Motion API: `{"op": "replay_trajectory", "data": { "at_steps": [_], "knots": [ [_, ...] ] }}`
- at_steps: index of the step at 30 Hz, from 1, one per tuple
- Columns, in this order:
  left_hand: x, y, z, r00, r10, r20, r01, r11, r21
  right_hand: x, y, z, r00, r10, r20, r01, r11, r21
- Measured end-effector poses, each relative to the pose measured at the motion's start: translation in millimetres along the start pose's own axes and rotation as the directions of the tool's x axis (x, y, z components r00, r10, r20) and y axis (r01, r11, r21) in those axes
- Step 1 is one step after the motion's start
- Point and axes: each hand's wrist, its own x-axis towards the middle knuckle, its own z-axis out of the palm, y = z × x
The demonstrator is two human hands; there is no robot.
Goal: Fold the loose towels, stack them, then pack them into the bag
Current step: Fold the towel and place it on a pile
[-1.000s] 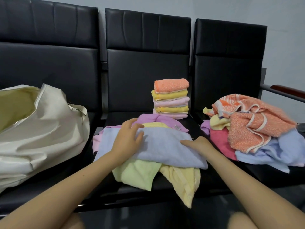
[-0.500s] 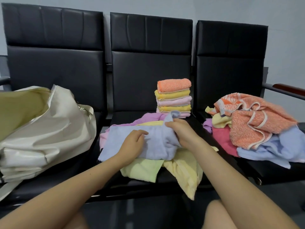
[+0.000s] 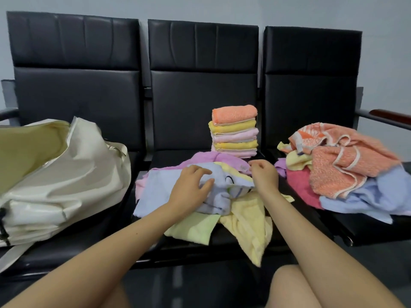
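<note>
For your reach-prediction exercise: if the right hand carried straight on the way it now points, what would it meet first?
Probably the folded towel stack, just beyond the right hand; depth is unclear.

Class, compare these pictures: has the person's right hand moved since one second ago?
Yes. The right hand has moved away from the person and leftward, from the lavender towel's near right edge to just below the folded towel stack.

One bag (image 3: 66,174), five stacked towels (image 3: 234,132) (perhaps six), three seats (image 3: 200,85).
</note>
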Motion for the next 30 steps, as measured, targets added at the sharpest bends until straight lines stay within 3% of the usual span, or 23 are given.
{"op": "replay_trajectory", "data": {
  "at_steps": [4, 8, 10, 12, 14, 16, 19, 21, 27, 30],
  "knots": [
    [15.3, 21.6, 19.6, 0.985, 0.121, 0.122, -0.13, 0.989, 0.07, 8.4, 20.9, -27.0, 0.997, 0.078, -0.016, -0.079, 0.995, -0.066],
    [25.9, 40.4, 36.5, 0.933, 0.199, 0.299, -0.302, 0.886, 0.353, 11.6, 34.1, -39.1, 0.997, 0.072, 0.014, -0.071, 0.993, -0.097],
    [30.9, 45.7, 37.6, 0.966, 0.163, 0.202, -0.223, 0.92, 0.323, 11.2, 35.2, -38.9, 0.998, 0.036, 0.049, -0.029, 0.991, -0.134],
    [35.5, 44.8, 30.1, 0.999, 0.033, 0.006, -0.033, 0.997, 0.063, 8.8, 33.0, -34.9, 0.996, -0.022, 0.087, 0.037, 0.985, -0.17],
    [39.5, 34.5, 15.1, 0.981, -0.152, -0.118, 0.123, 0.967, -0.223, 3.1, 28.3, -25.9, 0.986, -0.075, 0.148, 0.1, 0.98, -0.17],
    [37.8, 14.6, 1.2, 0.943, -0.309, -0.123, 0.246, 0.897, -0.368, -5.5, 21.9, -12.3, 0.967, -0.119, 0.225, 0.16, 0.972, -0.17],
    [29.5, -19.7, -9.2, 0.864, -0.503, -0.008, 0.467, 0.808, -0.359, -18.9, 14.6, 12.5, 0.917, -0.068, 0.394, 0.157, 0.967, -0.199],
    [24.2, -36.1, -11.1, 0.832, -0.551, 0.061, 0.542, 0.785, -0.298, -26.9, 11.3, 27.9, 0.876, 0.008, 0.483, 0.121, 0.965, -0.234],
    [12.9, -34.8, -15.5, 0.829, -0.521, 0.201, 0.558, 0.786, -0.266, -28.3, 6.5, 46.4, 0.886, 0.067, 0.46, 0.042, 0.974, -0.223],
    [8.1, -30.1, -13.6, 0.821, -0.517, 0.241, 0.56, 0.81, -0.173, -25.5, 8.0, 51.2, 0.875, 0.113, 0.47, -0.082, 0.993, -0.086]
  ]
}}
